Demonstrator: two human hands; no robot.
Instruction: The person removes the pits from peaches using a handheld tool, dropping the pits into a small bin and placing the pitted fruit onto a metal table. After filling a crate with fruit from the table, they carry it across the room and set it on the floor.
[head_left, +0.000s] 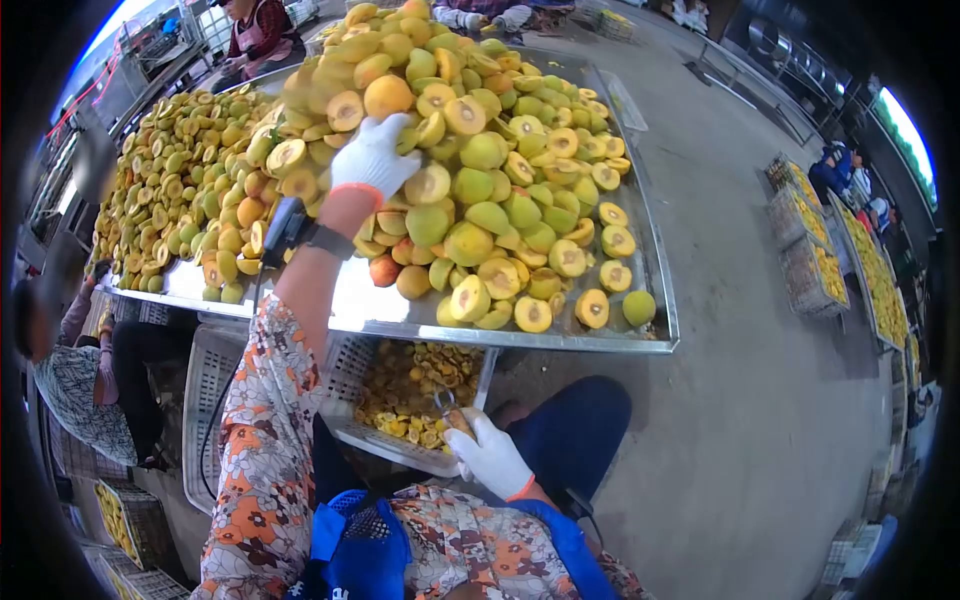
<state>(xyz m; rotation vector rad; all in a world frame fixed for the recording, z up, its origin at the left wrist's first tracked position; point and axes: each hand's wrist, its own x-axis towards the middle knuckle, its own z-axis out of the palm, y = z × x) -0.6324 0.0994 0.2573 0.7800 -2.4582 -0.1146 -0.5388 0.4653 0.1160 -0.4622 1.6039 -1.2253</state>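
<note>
My left hand, in a white glove with a pink cuff, reaches onto the heap of halved yellow-green peaches. Its thumb stands apart from the fingers, and the fingertips touch the fruit beside an orange peach; I see nothing firmly held. Low in front of my body, my right hand, gloved the same way, is closed round the wooden handle of a pitting tool. The tool's curved metal end points up over a pale plastic crate that holds fruit pieces with their pits.
The heap lies on a metal-rimmed table. Another plastic crate stands to the left. A person sits at the left, and another person works at the back. Fruit-filled crates line the right side.
</note>
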